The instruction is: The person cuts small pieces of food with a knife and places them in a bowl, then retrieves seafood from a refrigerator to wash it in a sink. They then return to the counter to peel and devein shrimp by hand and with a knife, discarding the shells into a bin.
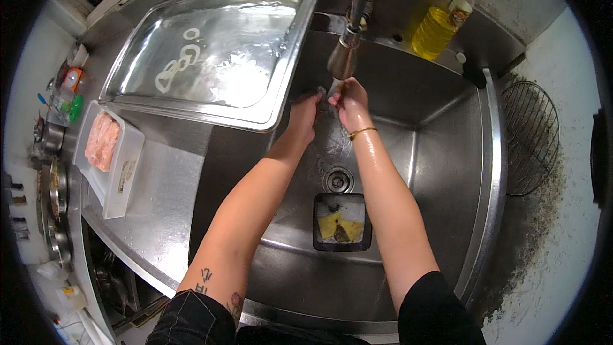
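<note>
My left hand (304, 108) and my right hand (353, 100) are close together over the far part of a stainless-steel sink (436, 163), just below the spray head (343, 60) of a hanging faucet. A pale, shiny streak runs down by my right fingertips; whether it is water or a held thing is unclear. My right wrist bears a gold-coloured bracelet (362, 132) and the forearm is wet. The left fingertips are partly hidden beside a large steel tray (282, 100). This tray contains clear liquid and several pale rings (178, 68).
Near the drain (338, 180) sits a black-rimmed container (342, 248) with yellow pads. A plastic tub (117, 191) with wrapped pink meat (103, 141) stands left. A bottle of yellow liquid (433, 33) stands at the back right, and a round wire rack (531, 139) leans by the wall.
</note>
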Available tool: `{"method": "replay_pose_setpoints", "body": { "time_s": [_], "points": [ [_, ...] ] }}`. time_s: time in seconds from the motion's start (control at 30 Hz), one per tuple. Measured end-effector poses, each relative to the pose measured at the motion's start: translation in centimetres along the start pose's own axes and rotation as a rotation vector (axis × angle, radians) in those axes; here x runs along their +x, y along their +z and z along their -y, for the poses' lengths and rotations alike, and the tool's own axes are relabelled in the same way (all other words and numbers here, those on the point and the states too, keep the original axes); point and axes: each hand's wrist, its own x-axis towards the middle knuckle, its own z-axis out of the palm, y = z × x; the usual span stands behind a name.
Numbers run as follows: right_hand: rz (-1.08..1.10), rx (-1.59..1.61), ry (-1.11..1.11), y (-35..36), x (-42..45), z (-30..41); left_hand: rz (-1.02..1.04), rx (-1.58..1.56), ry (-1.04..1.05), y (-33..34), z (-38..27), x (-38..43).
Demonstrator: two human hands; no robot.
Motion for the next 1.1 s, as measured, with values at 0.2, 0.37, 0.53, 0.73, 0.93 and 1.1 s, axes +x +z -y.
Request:
{"method": "replay_pose_setpoints", "body": {
  "time_s": [0.2,0.37,0.53,0.73,0.93,1.1],
  "points": [
    [-0.072,-1.083,-0.646,2.0,-0.5,-0.8,0.169,-0.771,-0.093,4.0,-0.2,1.8],
    [-0.032,-1.136,-0.335,1.8,-2.5,2.3,0.103,-0.731,-0.074,2.9,0.5,3.6],
    [0.137,-0.866,-0.23,-2.1,-0.1,2.7,0.011,-0.18,-0.057,3.8,0.1,1.9],
    [0.22,-0.844,-0.147,-1.4,-0.7,3.5,0.124,-0.093,0.128,2.6,1.0,2.2],
    [-0.056,-1.072,-0.678,-0.1,-2.9,2.8,0.126,-0.458,-0.096,3.3,-0.2,0.9],
    [0.108,-0.95,-0.699,-1.0,-3.6,2.6,0.26,-0.323,-0.034,1.6,-0.6,1.2]
  ]
}}
